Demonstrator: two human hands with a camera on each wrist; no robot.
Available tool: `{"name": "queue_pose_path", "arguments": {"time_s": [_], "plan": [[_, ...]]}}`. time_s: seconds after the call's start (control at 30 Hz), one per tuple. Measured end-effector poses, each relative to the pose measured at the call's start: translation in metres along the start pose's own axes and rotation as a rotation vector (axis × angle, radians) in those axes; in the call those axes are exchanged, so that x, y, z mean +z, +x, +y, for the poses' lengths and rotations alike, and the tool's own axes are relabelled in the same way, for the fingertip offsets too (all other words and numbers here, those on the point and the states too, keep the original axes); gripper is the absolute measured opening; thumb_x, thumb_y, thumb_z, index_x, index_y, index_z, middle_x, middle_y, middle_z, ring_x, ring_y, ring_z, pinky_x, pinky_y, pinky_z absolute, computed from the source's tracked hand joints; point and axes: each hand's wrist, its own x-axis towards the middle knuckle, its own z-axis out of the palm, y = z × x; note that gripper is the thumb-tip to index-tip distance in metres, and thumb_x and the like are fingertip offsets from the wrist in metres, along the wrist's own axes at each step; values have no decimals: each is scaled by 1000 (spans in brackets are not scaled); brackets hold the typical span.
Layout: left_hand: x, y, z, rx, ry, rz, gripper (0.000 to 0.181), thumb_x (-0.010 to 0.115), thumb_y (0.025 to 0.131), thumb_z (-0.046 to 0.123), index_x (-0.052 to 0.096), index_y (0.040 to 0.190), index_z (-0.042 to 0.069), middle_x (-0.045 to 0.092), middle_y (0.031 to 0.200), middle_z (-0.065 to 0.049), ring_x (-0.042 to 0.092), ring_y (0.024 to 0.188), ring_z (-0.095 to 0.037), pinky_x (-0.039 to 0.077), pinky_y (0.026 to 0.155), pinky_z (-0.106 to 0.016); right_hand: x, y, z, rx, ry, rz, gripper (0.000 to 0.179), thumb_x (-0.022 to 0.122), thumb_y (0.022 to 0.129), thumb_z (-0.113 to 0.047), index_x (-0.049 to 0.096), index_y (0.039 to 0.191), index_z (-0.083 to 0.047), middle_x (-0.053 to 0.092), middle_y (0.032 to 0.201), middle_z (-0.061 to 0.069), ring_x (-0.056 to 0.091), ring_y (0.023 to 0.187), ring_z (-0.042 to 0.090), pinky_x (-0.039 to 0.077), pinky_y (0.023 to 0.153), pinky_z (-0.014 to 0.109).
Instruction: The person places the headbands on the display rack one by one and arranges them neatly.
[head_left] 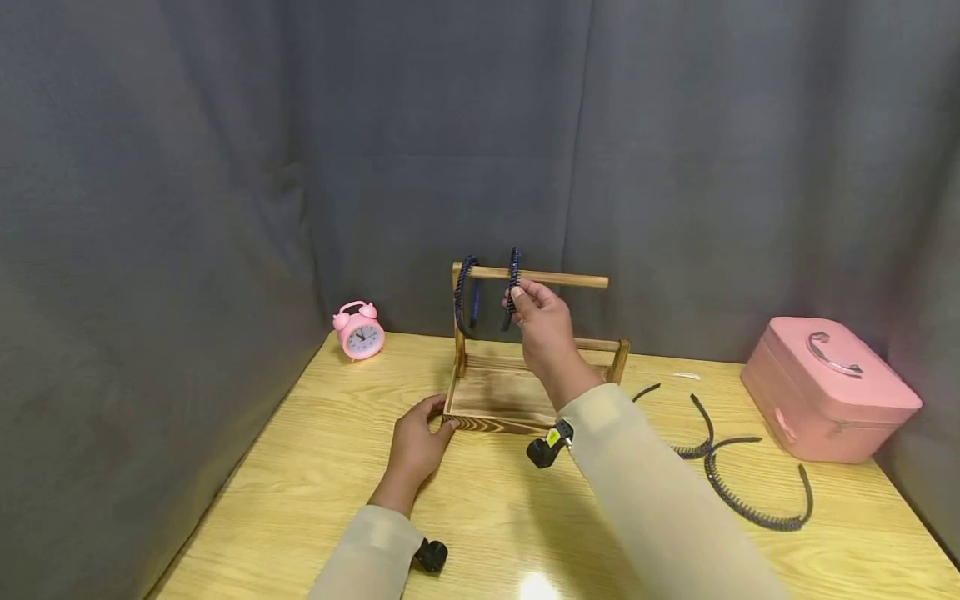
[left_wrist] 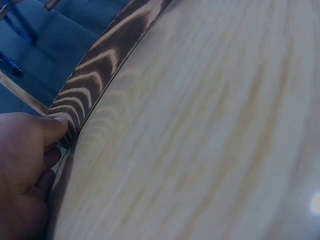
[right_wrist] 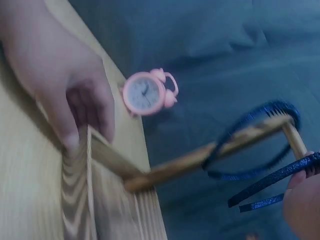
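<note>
A wooden rack (head_left: 495, 392) with a tray base, a post at its left and a bar (head_left: 566, 278) on top stands on the table. My left hand (head_left: 416, 446) grips the tray's front left corner; in the left wrist view its thumb lies on the dark-grained front board (left_wrist: 87, 87). Between the thumb and fingers of my right hand (head_left: 550, 329) is a dark blue toothed headband (head_left: 514, 268), pinched by its side with its curve up at the bar. Another dark blue headband (head_left: 461, 290) hangs over the bar beside the post, left of the held one.
Right of the rack, partly behind my right sleeve, more dark headbands (head_left: 753, 515) lie on the table (head_left: 300, 492). A pink case (head_left: 810, 408) sits at the far right, a pink alarm clock (head_left: 363, 337) at the back left. Grey curtains (head_left: 675, 167) surround the table.
</note>
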Motion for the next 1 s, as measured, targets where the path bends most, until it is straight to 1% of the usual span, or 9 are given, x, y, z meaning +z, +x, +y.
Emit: {"name": "queue_pose_path", "arguments": {"time_s": [0.07,0.17,0.23,0.3,0.4,0.5,0.6,0.9,1.0], "plan": [[1,0,1,-2,-4,-5,50,78,103,19,64,151,11,73,140,-10,65,138,-34,52,118,-54,9,-1,3,17,34,-4,33,57,115,-15,61,144,-1,67,126,9,63,112,16,47,109,41],[3,0,1,-11,-9,-14,50,78,104,19,64,151,11,73,141,-10,65,139,-34,53,118,-54,19,-2,10,38,44,-10,33,57,115,-15,60,145,-1,65,130,12,63,112,16,46,112,42],[3,0,0,-13,-10,-17,50,78,104,18,64,151,11,73,141,-10,65,139,-34,53,118,-54,25,-2,14,45,48,-13,33,58,115,-14,61,144,0,64,128,11,63,111,16,47,114,43],[3,-1,0,-13,-13,-17,50,78,103,18,64,151,11,73,141,-10,64,139,-34,52,119,-55,29,-2,17,48,45,-11,32,58,115,-14,62,143,0,64,123,7,63,110,16,48,114,44],[1,-1,0,-8,-15,-7,49,78,103,17,65,150,11,73,141,-10,64,139,-34,51,119,-55,37,-2,20,37,44,-1,31,60,114,-14,64,141,0,65,119,5,64,108,16,50,110,41],[-1,-1,1,-6,-19,3,49,79,103,17,66,149,11,74,140,-10,65,139,-33,51,120,-54,44,-1,22,28,34,12,30,61,113,-14,65,139,0,66,116,5,64,107,17,50,99,32],[0,-1,2,7,-18,7,48,79,103,16,66,148,10,74,139,-10,66,138,-33,52,119,-54,47,0,23,24,22,29,29,62,113,-14,67,138,0,67,115,5,65,106,16,50,92,28],[1,-1,0,10,-2,18,48,80,102,18,67,148,11,75,138,-9,67,136,-33,53,118,-53,50,1,26,20,-16,35,28,64,112,-16,68,136,-2,68,113,4,61,98,15,50,88,28],[0,0,0,18,-6,13,48,79,103,18,67,148,10,75,138,-9,67,136,-33,53,118,-54,50,2,27,16,-24,43,27,65,112,-17,69,135,-2,67,111,3,59,95,16,51,90,30]]}}
